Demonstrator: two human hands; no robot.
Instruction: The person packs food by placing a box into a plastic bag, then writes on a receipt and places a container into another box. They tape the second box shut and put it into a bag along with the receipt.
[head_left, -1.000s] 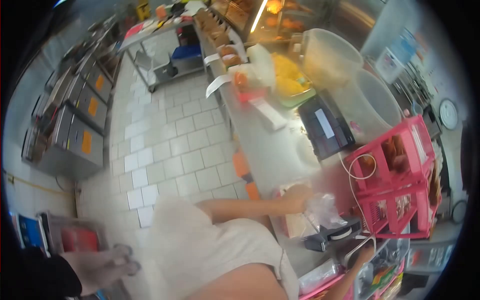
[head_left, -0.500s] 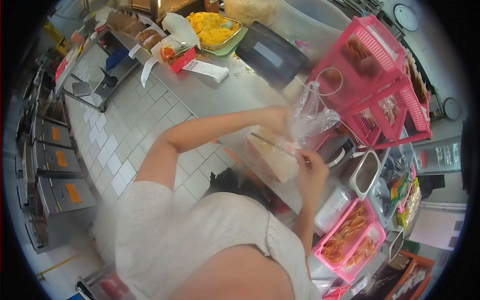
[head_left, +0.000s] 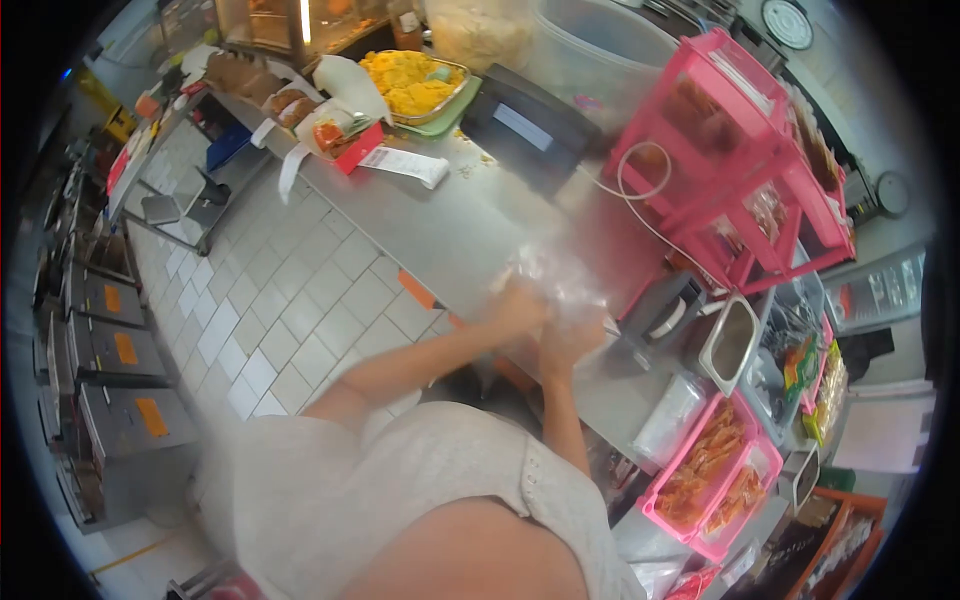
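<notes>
A clear plastic bag (head_left: 562, 275) is bunched up over the near edge of the steel counter, its top blurred and shiny. My left hand (head_left: 522, 305) is closed on the bag from the left. Close beside it, my right hand (head_left: 573, 342) is also closed on the gathered plastic. Motion smears the fingers of both hands, and the lower part of the bag is hidden behind my hands and forearms. What the bag contains does not show now.
A pink basket rack (head_left: 700, 130) stands beyond my hands, near a black box (head_left: 530, 130). Yellow food fills a foil tray (head_left: 415, 85); a red carton (head_left: 350, 148) has a receipt (head_left: 405, 165) beside it. Pink trays (head_left: 712, 478) and a steel pan (head_left: 722, 345) are at right.
Both hands have come together and moved down toward my body, bringing the bag's top with them. The pale block seen in the bag and the thin strip near my right hand are hidden now.
</notes>
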